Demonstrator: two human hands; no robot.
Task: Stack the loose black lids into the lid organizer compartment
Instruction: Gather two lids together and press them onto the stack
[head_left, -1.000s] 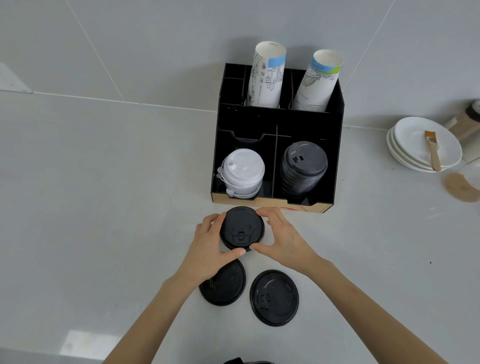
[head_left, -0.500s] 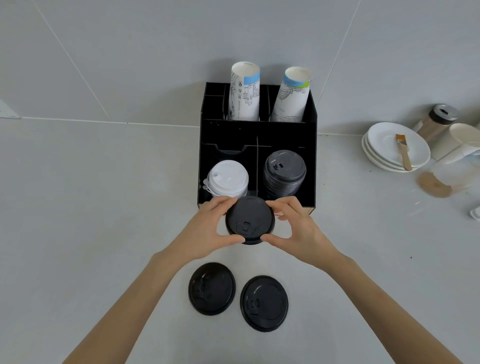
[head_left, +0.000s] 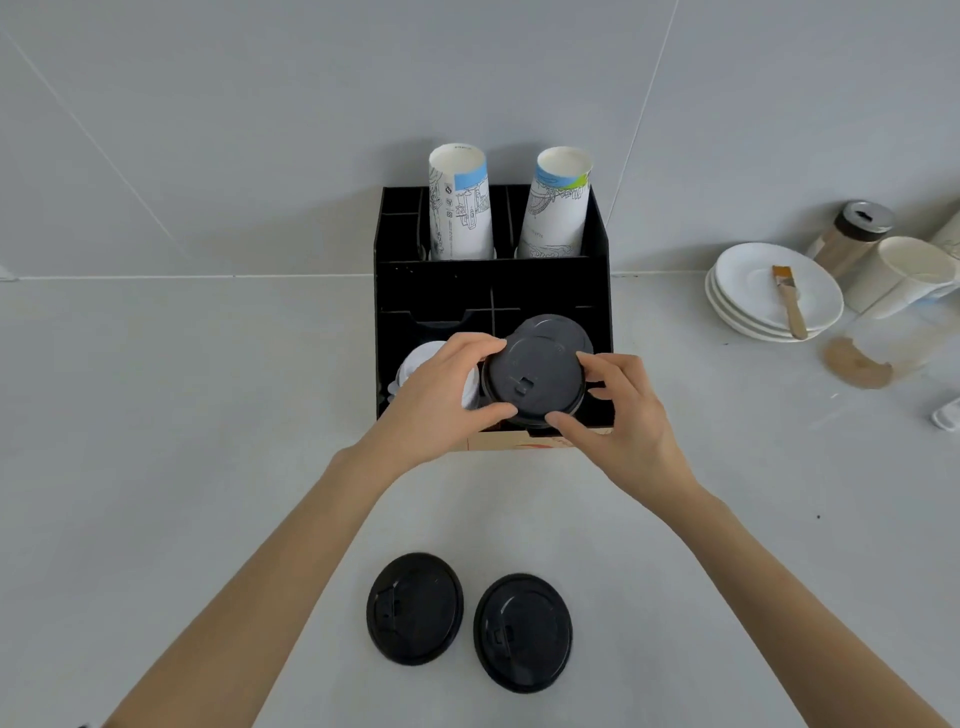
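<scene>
A black lid (head_left: 532, 375) is held between my left hand (head_left: 441, 397) and my right hand (head_left: 621, 415), fingertips on its rim. It hovers over the front right compartment of the black organizer (head_left: 441, 286), just above the stack of black lids (head_left: 558, 325) stored there. Two loose black lids lie flat on the counter near me, one on the left (head_left: 414, 608) and one on the right (head_left: 522, 631). White lids (head_left: 415, 364) fill the front left compartment, partly hidden by my left hand.
Two stacks of paper cups (head_left: 460, 208) stand in the organizer's back slots. At the right are stacked white plates (head_left: 748, 304) with a brush (head_left: 789, 301), a shaker jar (head_left: 852, 234), a white cup (head_left: 904, 275) and a brown spill (head_left: 857, 364).
Both hands have carried the black lid away from me, from the counter in front of the organizer up over the front right compartment. The two loose lids have not moved.
</scene>
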